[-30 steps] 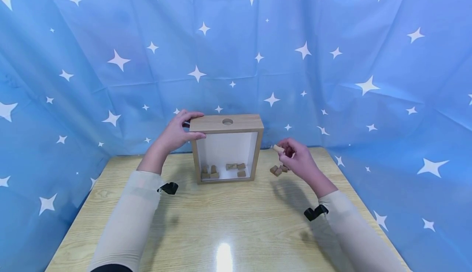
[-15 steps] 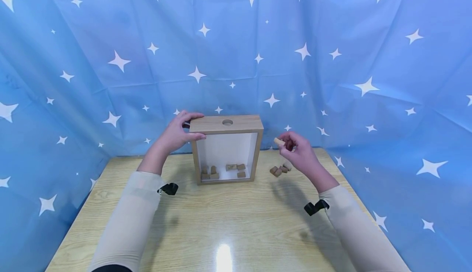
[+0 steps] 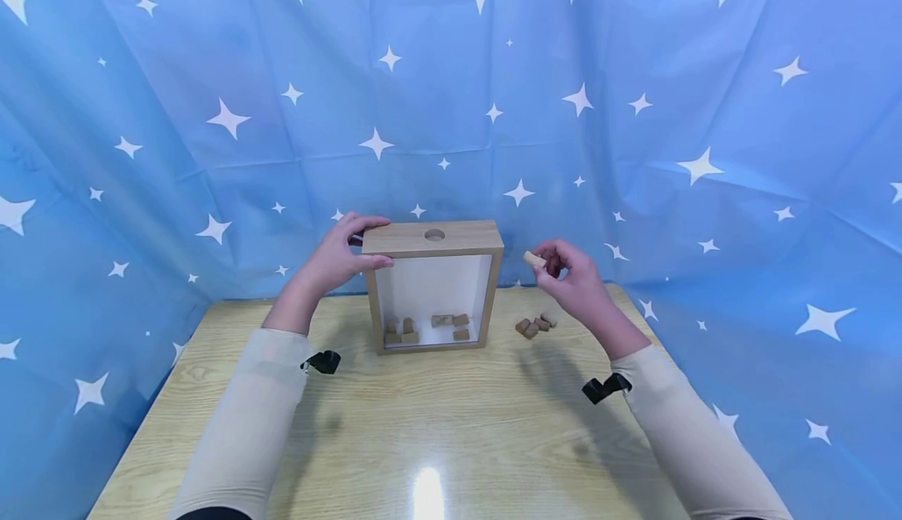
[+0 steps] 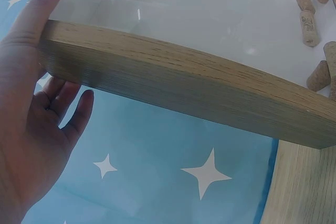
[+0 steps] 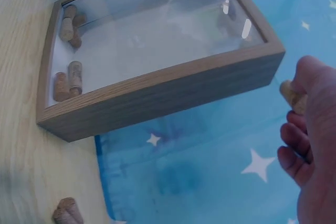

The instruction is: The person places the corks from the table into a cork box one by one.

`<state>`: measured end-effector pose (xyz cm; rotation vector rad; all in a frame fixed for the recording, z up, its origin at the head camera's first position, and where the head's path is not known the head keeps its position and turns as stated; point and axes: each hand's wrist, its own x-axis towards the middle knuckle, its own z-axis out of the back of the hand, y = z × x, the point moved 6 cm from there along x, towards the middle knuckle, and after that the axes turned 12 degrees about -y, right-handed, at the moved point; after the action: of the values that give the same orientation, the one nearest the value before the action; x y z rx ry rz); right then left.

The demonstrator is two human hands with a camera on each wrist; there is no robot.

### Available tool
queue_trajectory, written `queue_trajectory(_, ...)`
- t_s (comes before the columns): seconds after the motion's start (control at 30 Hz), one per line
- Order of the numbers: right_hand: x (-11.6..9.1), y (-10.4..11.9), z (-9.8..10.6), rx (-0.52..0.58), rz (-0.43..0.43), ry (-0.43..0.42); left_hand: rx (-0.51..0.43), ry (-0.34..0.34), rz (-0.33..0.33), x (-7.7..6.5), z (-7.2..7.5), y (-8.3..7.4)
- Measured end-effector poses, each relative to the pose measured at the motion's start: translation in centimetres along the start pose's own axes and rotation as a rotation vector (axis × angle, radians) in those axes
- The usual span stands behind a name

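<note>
A wooden shadow box (image 3: 433, 240) with a clear front and a round hole (image 3: 434, 235) in its top stands upright on the table. My left hand (image 3: 337, 252) grips its upper left corner, thumb across the front edge and fingers behind. Several corks (image 3: 442, 319) lie on the floor of the box, at its left and right. To the right of the box, my right hand (image 3: 574, 277) pinches a cork (image 3: 534, 259) between thumb and fingers, above the table. In the right wrist view this cork (image 5: 293, 98) sticks out past the thumb, level with the box's top end.
A small pile of loose corks (image 3: 532, 327) lies on the table (image 3: 423, 410) to the right of the box, below my right hand. A blue curtain with white stars (image 3: 451, 74) hangs close behind the table and along both sides.
My right hand has risen with the cork, away from the pile, uncovering more of the loose corks. The left hand and the box stay where they were.
</note>
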<state>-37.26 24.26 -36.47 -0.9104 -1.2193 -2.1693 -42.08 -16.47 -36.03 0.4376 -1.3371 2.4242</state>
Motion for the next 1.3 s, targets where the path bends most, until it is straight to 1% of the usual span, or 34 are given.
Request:
queue_trajectory(0.27,1.6,1.6,0.0,0.012,0.039,-0.009,-0.001,0.000,0.008,0.0,-0.1,0.0)
queue_trajectory(0.43,2.5,2.3,-0.3,0.048,0.073,0.004,-0.008,-0.002,0.012,-0.1,-0.1,0.0)
queue_trajectory(0.73,3.7,3.6,-1.4,0.049,0.069,0.022,0.001,-0.003,0.008,-0.1,-0.1,-0.1)
queue_trajectory(1.03,4.8,4.4,-2.4,0.075,0.067,0.051,-0.006,0.001,0.008,-0.1,-0.1,-0.1)
queue_trajectory(1.13,5.1,4.6,-2.7,0.078,0.073,0.065,-0.006,0.004,0.009,-0.1,-0.1,-0.1)
queue_trajectory(1.3,5.9,5.4,-3.5,0.088,0.107,0.091,0.003,0.006,0.006,0.1,-0.1,0.0)
